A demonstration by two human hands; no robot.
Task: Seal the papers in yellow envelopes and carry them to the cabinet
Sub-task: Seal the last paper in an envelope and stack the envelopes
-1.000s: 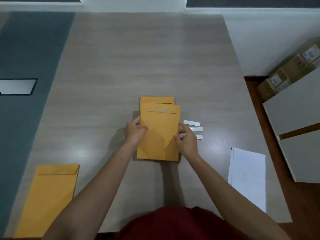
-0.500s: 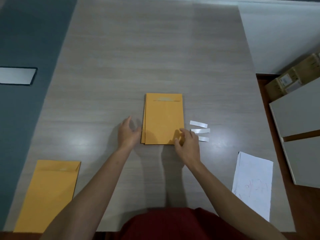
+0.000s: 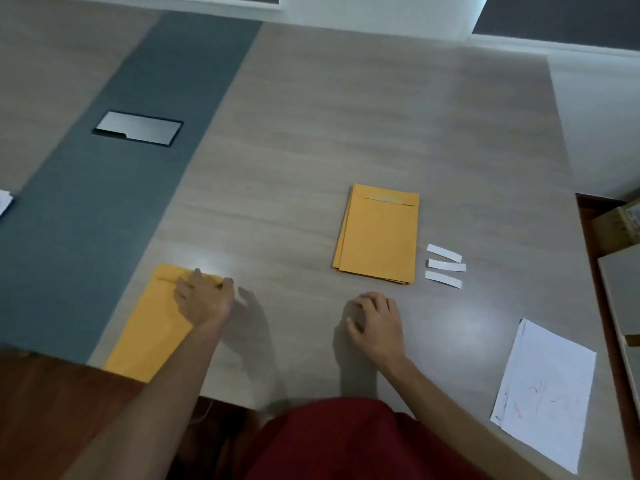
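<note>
A stack of yellow envelopes (image 3: 379, 233) lies flat in the middle of the wooden table (image 3: 311, 133), with no hand on it. Another yellow envelope (image 3: 152, 327) lies at the table's near left edge. My left hand (image 3: 204, 299) rests on that envelope's top right corner, fingers spread over the flap. Below the stack, my right hand (image 3: 375, 322) rests on the bare table with its fingers loosely curled, holding nothing. A white sheet of paper (image 3: 545, 393) with faint marks lies at the near right.
Three white peel-off strips (image 3: 445, 266) lie just right of the envelope stack. A metal cable hatch (image 3: 138, 128) sits in the grey band at the left. Cardboard boxes and grey panels (image 3: 620, 289) stand beyond the table's right edge.
Both hands left the envelope stack. My left hand moved left onto the single envelope, and my right hand drew back toward me. The view swung left.
</note>
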